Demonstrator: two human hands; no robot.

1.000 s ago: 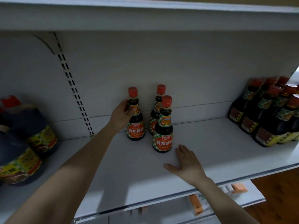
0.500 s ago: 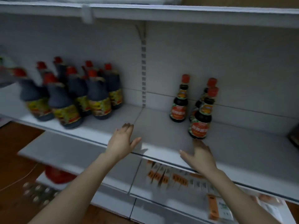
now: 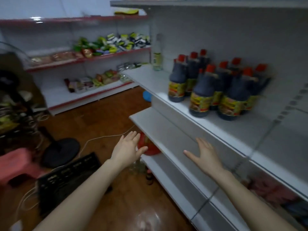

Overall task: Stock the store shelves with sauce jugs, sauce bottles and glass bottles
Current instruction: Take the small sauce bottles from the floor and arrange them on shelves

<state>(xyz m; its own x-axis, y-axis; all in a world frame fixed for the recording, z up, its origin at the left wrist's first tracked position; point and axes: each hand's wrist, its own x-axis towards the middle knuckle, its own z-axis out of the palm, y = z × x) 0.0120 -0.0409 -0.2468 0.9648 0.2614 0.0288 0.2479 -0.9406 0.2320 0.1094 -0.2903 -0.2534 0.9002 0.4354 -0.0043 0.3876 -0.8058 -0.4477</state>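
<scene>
While both hands are empty, the stocking looks partway done, judging from how things lie. Nearest, the right hand [image 3: 204,154] hangs over the lower shelf [image 3: 166,130], fingers straight and spread, thumb out, holding nothing; whether the palm touches the board I cannot tell. The left hand [image 3: 127,147] is just off that shelf's front edge, over the floor, fingers straight and close together, and it too holds nothing. Under the lower shelf's near corner, just past the left hand, sits a red object [image 3: 150,148], blurred and half hidden. Below it on the floor stand what look like small bottles [image 3: 148,178], perhaps stock yet to go up. Out across the floor from the lower shelf lie a black crate [image 3: 66,179], a pink stool [image 3: 15,165], a round black stand base [image 3: 60,152] and a pale cable [image 3: 103,137]. That side is crowded and stepping back likely needs care. The lower shelf itself shows a bare top and a straight front lip. One tier above it, dark sauce jugs [image 3: 216,87] with red caps stand upright in a tight cluster near the edge. Farther along that tier a lone pale glass bottle [image 3: 157,55] stands by the back panel, with open board between. So the jugs seem placed, while glass bottles and the lower shelf seem mostly left to fill. Farthest off, past the lower shelf's end, red-trimmed racks [image 3: 116,54] hold packets.
</scene>
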